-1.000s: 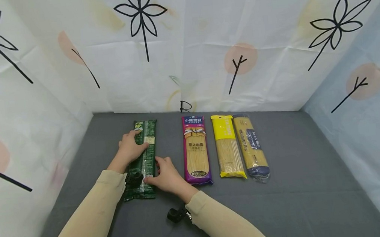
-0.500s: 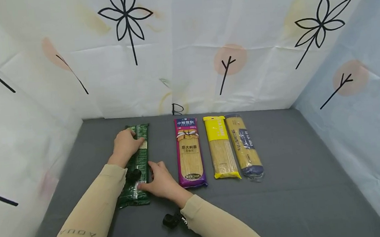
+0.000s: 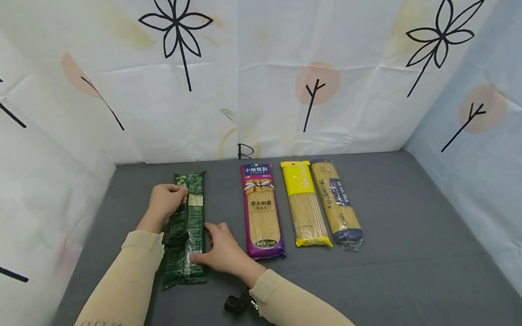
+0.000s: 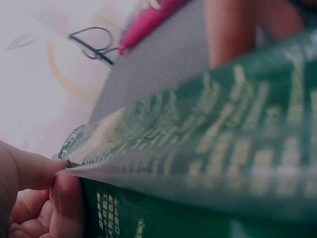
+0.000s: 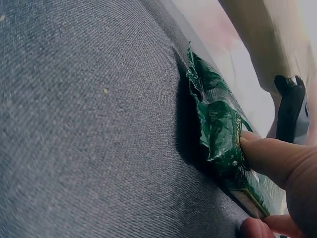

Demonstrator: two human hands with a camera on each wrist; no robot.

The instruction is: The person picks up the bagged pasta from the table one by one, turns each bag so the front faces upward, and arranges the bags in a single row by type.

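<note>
A dark green pasta package [image 3: 195, 212] lies lengthwise on the left of the grey table, its printed back with a lengthwise seam facing up. My left hand [image 3: 164, 205] is at its upper half; in the left wrist view the thumb and forefinger of that hand [image 4: 37, 191] pinch the raised clear seam [image 4: 148, 176]. Lower down, my right hand [image 3: 226, 251] holds the package's right edge. In the right wrist view, its thumb [image 5: 272, 156] presses on top of the green package [image 5: 223, 131] near the crimped end, with fingertips at the side near the table.
To the right lie a purple-and-pink pasta package [image 3: 262, 212], a yellow pasta package [image 3: 305, 205] and a clear pasta package with a blue label [image 3: 337, 203]. The last two nearly touch. Patterned white cloth [image 3: 260, 44] walls the grey table [image 3: 413, 253] at the back and sides.
The left hand's fingers, earlier spread across the green package, have drawn in to pinch its seam, and that hand has shifted slightly left. The right hand keeps its hold. The head view has turned slightly.
</note>
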